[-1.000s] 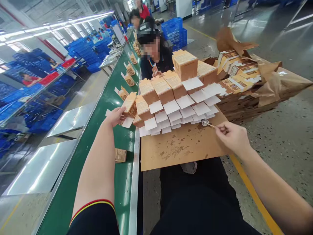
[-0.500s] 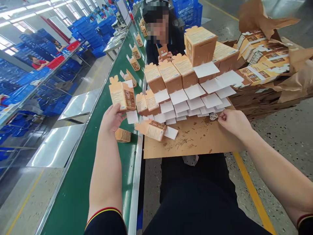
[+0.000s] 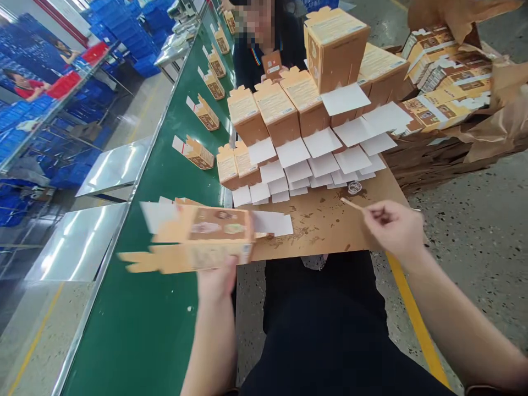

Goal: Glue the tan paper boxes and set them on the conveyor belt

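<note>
While speckled workshop floor [image 3: 474,225] surrounds a green belt [image 3: 144,330] and brown board [image 3: 322,234], a flapped carton [image 3: 220,224] is clamped by the left hand [image 3: 216,283] above their adjoining edges; the right hand [image 3: 394,226] pinches a thin stick [image 3: 353,204] over the board.

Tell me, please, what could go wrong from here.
The topmost carton might topple, standing higher than the cartons beside it. The stick in the right hand could nudge the small clear dish beside the white flaps. The held carton in the left hand might snag, since its flaps stick out.
</note>
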Tool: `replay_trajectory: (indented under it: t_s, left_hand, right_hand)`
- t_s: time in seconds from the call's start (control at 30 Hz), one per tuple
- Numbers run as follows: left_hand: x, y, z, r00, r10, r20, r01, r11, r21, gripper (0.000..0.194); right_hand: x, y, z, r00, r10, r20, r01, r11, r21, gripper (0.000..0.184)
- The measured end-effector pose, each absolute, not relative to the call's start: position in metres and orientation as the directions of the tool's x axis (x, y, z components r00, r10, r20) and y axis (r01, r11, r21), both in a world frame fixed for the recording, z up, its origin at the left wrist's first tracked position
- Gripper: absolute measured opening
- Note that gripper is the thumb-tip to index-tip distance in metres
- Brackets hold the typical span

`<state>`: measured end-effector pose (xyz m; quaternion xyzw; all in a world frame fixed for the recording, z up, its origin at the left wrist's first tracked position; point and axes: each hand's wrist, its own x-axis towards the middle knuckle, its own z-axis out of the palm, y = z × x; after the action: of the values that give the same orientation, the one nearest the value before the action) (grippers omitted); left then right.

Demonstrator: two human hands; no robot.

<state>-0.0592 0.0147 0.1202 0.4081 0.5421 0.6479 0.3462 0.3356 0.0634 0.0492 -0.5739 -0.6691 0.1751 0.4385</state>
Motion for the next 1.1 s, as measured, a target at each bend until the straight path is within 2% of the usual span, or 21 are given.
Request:
replay_trajectory:
  t_s: [0.1, 0.17, 0.27, 0.37, 0.47, 0.63, 0.83, 0.93, 1.03, 1.1]
  left_hand:
    - [-0.012, -0.019, 0.064, -0.493, 0.862, -0.119, -0.177, 0.034, 0.984, 0.090]
    - [0.006, -0.033, 0.037, -0.503, 0.823, -0.266, -0.252, 0.154, 0.955, 0.089]
    - [0.015, -0.043, 0.021, -0.523, 0.776, -0.352, -0.302, 0.217, 0.928, 0.091]
    - [0.015, -0.042, 0.021, -0.535, 0.773, -0.341, -0.320, 0.188, 0.928, 0.090]
    - [0.015, -0.039, 0.020, -0.527, 0.789, -0.317, -0.297, 0.178, 0.938, 0.093]
    - [0.015, -0.037, 0.008, -0.520, 0.818, -0.246, -0.156, 0.193, 0.969, 0.100]
    - [0.017, -0.039, 0.004, -0.532, 0.827, -0.181, -0.032, 0.193, 0.981, 0.098]
    - [0.021, -0.046, 0.008, -0.541, 0.817, -0.200, -0.018, 0.227, 0.974, 0.091]
    - [0.028, -0.046, 0.012, -0.513, 0.837, -0.190, 0.055, 0.253, 0.966, 0.075]
    - [0.032, -0.035, 0.015, -0.415, 0.890, -0.191, 0.091, 0.249, 0.964, 0.070]
  right_hand:
    - [0.297, 0.024, 0.032, -0.071, 0.902, 0.426, 0.455, 0.409, -0.791, 0.015]
    - [0.278, 0.008, 0.019, -0.145, 0.905, 0.399, 0.412, 0.422, -0.807, 0.018]
    - [0.266, 0.002, 0.004, -0.284, 0.892, 0.353, 0.376, 0.442, -0.814, 0.020]
    - [0.264, 0.010, -0.006, -0.381, 0.850, 0.364, 0.351, 0.497, -0.794, 0.021]
    - [0.265, 0.018, -0.010, -0.401, 0.828, 0.391, 0.350, 0.533, -0.770, 0.021]
    - [0.264, 0.025, -0.012, -0.412, 0.834, 0.367, 0.380, 0.523, -0.763, 0.021]
    - [0.266, 0.025, -0.009, -0.483, 0.810, 0.334, 0.351, 0.528, -0.774, 0.024]
    - [0.272, 0.024, -0.001, -0.389, 0.867, 0.311, 0.352, 0.452, -0.819, 0.024]
    - [0.286, 0.023, 0.006, -0.189, 0.944, 0.272, 0.387, 0.326, -0.863, 0.019]
    - [0.299, 0.022, 0.008, -0.053, 0.962, 0.268, 0.384, 0.267, -0.884, 0.017]
